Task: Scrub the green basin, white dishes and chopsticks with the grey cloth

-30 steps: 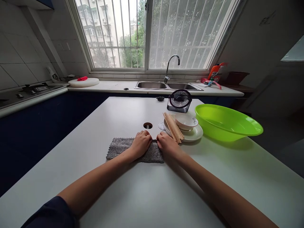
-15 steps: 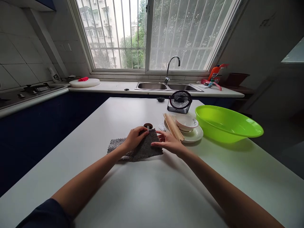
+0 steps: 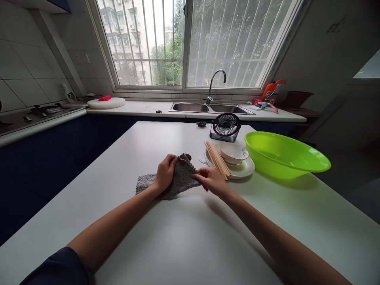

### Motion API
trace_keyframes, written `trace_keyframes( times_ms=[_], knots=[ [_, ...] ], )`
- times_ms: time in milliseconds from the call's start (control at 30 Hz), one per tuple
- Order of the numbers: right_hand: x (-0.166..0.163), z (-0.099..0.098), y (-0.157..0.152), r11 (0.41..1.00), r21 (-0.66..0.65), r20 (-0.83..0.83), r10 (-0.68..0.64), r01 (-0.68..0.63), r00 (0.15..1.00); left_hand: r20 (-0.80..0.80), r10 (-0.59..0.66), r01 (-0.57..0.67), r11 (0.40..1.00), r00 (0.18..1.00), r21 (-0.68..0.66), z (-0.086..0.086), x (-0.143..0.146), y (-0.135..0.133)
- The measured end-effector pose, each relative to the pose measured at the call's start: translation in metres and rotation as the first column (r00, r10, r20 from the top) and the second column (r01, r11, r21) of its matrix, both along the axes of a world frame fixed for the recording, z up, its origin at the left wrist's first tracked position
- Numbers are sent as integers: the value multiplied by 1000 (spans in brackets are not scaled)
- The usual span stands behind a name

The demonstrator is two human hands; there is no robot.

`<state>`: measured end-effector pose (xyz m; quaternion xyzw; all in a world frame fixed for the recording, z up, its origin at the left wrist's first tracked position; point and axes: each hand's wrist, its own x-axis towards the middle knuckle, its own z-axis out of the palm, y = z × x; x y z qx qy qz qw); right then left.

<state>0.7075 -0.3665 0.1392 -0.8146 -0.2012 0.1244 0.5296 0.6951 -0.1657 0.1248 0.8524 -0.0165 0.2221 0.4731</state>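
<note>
A grey cloth (image 3: 183, 179) with zigzag edges is partly raised off the white table, and its left part lies flat. My left hand (image 3: 165, 173) pinches its upper edge between thumb and fingers. Over at the cloth's right corner, my right hand (image 3: 212, 179) grips the fabric with thumb and fingers closed. Just behind the cloth a small dark brown round object (image 3: 186, 156) shows, mostly covered. Wooden chopsticks (image 3: 217, 160) rest across a white plate (image 3: 245, 171) to the right of my right hand, beside a white bowl (image 3: 234, 152) that stands on the plate.
A large green basin (image 3: 285, 156) stands right of the plate. Behind the dishes are a small black fan (image 3: 225, 126) and a dark scouring pad (image 3: 201, 124). Along the window runs a counter with a double sink (image 3: 190, 107); a round white board (image 3: 106, 103) lies at its left.
My right hand has closed on the cloth's right corner and moved slightly down. The raised cloth is now stretched between both hands and covers more of the brown object.
</note>
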Motion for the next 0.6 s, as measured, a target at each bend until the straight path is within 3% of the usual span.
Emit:
trace_keyframes(
  times_ms=[100,267,367,467,533,600],
  knots=[
    [-2,7,-3,992,-123,117,13,1,993,1,26,-26,998,1000,49,3,-4,-1],
    [-3,16,-5,922,-388,284,101,18,953,-13,61,-52,925,998,377,0,-6,1],
    [-6,20,-4,810,-586,288,164,38,944,-23,36,-21,889,999,457,-2,-2,2],
    [-12,25,-3,656,-749,280,184,94,942,-1,18,-15,861,1000,508,1,1,3],
    [-16,28,-2,559,-814,301,181,154,936,6,1,-4,837,1000,547,6,-1,5],
    [-20,31,-1,507,-830,363,176,232,915,0,-34,28,806,999,591,10,-8,7]
  ],
)
